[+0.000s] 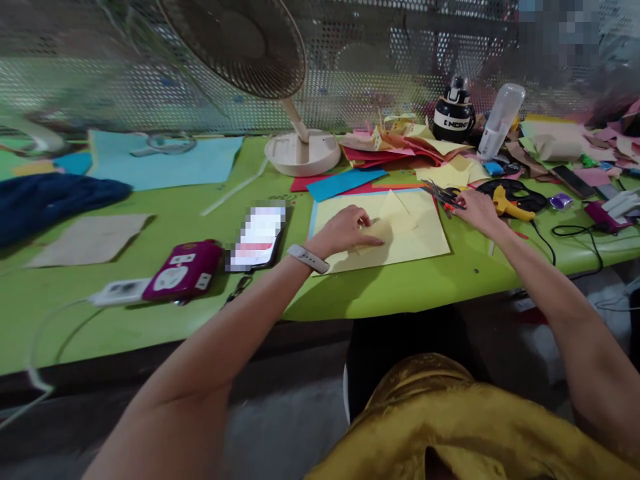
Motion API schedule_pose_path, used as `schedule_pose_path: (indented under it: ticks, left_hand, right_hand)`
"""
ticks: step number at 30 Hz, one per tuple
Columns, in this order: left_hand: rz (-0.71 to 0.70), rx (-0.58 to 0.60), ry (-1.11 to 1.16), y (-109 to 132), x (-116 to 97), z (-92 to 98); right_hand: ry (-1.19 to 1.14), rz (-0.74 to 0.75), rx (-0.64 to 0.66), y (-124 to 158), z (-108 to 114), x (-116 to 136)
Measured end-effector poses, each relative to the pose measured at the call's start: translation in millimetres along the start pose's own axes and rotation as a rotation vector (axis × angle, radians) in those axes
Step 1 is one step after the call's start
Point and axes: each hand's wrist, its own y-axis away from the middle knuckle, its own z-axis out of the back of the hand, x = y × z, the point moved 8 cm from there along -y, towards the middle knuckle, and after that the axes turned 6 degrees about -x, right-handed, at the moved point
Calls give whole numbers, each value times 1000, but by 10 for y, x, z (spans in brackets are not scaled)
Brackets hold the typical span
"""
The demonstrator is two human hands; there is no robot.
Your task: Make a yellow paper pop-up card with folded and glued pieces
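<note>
My left hand (345, 231), with a pale band at the wrist, rests on the yellow paper sheet (425, 241). Its fingers are bent around a small piece of yellow paper, partly hidden under the hand. A pointed yellow paper piece (396, 208) stands out just beyond my fingertips. At the sheet's right edge, my right hand (477, 208) has its fingers closed on dark-bladed scissors (436, 192), whose blades point left over the sheet's far corner. The scissors' handles are partly covered by my fingers.
Left of the sheet lie a lit phone (257, 237) and a purple power socket (185, 269) with a white plug. Behind stand a fan (303, 155), a paper pile (395, 143) and a black bottle (453, 117). A yellow glue gun (513, 205) lies right of my right hand.
</note>
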Motion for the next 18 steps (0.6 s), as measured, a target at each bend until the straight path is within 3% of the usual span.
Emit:
schedule_pose_path:
  ticks: [8,14,18]
  left_hand:
    - [14,35,246,46,-104,32]
    - [37,-1,218,-42,35,60]
    - [68,-67,173,-22,157,59]
  right_hand:
    - [-130,125,-117,7,98,-30]
    - [-119,288,-42,164,-32,290]
    - [-118,325,-17,233,-35,341]
